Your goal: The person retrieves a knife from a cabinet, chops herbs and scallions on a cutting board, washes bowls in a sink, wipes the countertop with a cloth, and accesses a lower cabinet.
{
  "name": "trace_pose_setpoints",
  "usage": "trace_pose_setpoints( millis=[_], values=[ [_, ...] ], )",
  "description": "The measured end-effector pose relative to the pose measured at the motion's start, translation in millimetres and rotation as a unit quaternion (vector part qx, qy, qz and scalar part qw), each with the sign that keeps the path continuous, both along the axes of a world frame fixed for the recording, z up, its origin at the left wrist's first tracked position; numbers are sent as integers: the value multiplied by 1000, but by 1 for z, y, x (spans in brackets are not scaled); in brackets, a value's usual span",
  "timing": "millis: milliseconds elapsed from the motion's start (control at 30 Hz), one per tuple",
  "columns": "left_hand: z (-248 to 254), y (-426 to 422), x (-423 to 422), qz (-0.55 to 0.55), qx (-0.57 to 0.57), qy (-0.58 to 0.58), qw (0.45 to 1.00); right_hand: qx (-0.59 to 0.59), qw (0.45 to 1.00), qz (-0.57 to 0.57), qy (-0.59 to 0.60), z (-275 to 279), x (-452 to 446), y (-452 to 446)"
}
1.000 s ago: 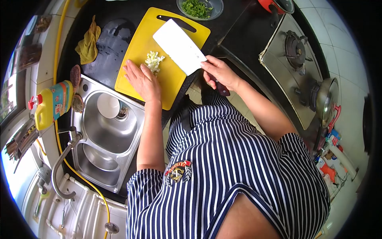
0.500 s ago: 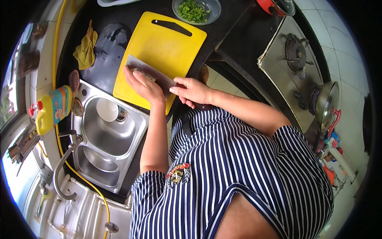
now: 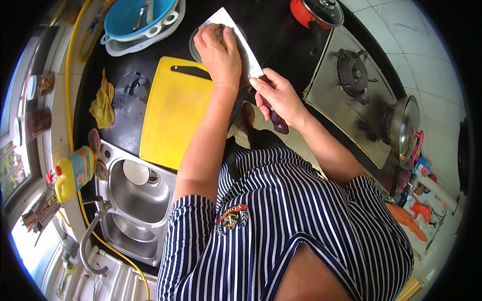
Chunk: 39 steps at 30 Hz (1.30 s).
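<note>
My right hand (image 3: 280, 98) is closed round the dark handle of a cleaver (image 3: 253, 62), its broad blade pointing up and left. My left hand (image 3: 219, 56) curves its fingers over a small heap of chopped food (image 3: 219, 33) against the blade; the kind is unclear. Beneath that hand and the blade is a clear bowl (image 3: 193, 46), mostly hidden, with only part of its rim in sight. The yellow cutting board (image 3: 175, 115) lies on the dark counter, left of and below the blade, bare where it shows.
A blue basin (image 3: 133, 20) sits in a white basket at the back left. A yellow-green cloth (image 3: 103, 105) lies left of the board, above the steel sink (image 3: 140, 195). On the right are a gas stove (image 3: 346, 95), a red pot (image 3: 306, 15) and a lidded pan (image 3: 404, 125).
Both hands have moved up, away from the board, bringing the cleaver and chopped food over the bowl. The view has shifted, so the blue basin now shows.
</note>
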State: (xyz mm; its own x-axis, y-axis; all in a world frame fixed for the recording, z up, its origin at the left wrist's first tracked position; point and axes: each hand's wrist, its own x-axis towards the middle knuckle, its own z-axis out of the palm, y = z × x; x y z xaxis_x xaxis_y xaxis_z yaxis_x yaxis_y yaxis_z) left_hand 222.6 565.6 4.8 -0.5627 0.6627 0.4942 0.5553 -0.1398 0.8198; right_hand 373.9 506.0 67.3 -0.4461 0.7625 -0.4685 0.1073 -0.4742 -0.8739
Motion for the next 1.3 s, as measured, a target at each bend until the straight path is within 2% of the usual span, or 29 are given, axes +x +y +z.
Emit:
trace_pose_setpoints(
  millis=[200, 267, 333, 433, 467, 533, 567, 667, 733, 800, 833, 867, 933, 967, 1000, 1033, 1067, 1100, 1133, 1200, 1300],
  values=[
    [-29, 27, -9, 43, -55, 79, 994, 7, 999, -53, 1, 0, 21, 10],
    [-33, 26, -14, 41, -94, 48, 994, -3, 998, -66, 15, 0, 29, 11],
    [-33, 26, -17, 53, -98, 67, 992, 4, 997, -68, 17, 0, 34, 13],
    [-20, 25, -17, 53, -149, -86, 984, -1, 998, -57, 6, -5, 34, 17],
    [-16, 25, -15, 55, -150, -84, 984, -4, 999, -49, -3, -6, 32, 18],
    [-9, 25, -6, 70, -33, -8, 997, -9, 999, -30, -29, -3, 24, 18],
    [6, 19, 4, 39, -54, -25, 997, -9, 999, -23, -28, -3, 20, 17],
    [0, 21, 15, 33, -12, 65, 997, -6, 1000, -2, -8, 3, 9, 13],
    [-5, 18, 6, 46, -22, 49, 997, -8, 1000, -17, -1, 13, 13, 12],
    [-3, 13, -9, 43, -140, -2, 989, 17, 999, -29, 11, 15, 28, 13],
    [-2, 11, -14, 46, -193, 10, 980, 25, 999, -39, 16, 21, 34, 14],
    [-10, 14, -22, 48, -192, 10, 980, 32, 998, -49, 21, 26, 39, 14],
    [-33, 21, -35, -12, -218, -67, 973, 60, 997, -42, -10, 26, 46, 17],
    [-6, 17, -29, -38, -227, -212, 950, 54, 997, -30, -40, 26, 50, 19],
    [-14, 21, -29, -40, -226, -211, 950, 50, 996, -18, -69, 27, 52, 22],
    [-26, 27, -30, -58, -104, -334, 935, 51, 996, -20, -68, 29, 54, 21],
    [-27, 30, -30, -75, 19, -447, 891, 92, 986, 12, -139, 33, 55, 17],
    [-29, 31, -32, -76, 33, -490, 868, 132, 968, 43, -208, 38, 57, 11],
    [-31, 30, -34, -79, 31, -489, 868, 188, 940, 87, -271, 46, 60, 4],
    [-32, 27, -39, -99, 70, -596, 794, 315, 891, 144, -295, 59, 69, -10],
    [-23, 24, -40, -95, 70, -612, 782, 374, 843, 208, -327, 69, 82, -27]
  ],
)
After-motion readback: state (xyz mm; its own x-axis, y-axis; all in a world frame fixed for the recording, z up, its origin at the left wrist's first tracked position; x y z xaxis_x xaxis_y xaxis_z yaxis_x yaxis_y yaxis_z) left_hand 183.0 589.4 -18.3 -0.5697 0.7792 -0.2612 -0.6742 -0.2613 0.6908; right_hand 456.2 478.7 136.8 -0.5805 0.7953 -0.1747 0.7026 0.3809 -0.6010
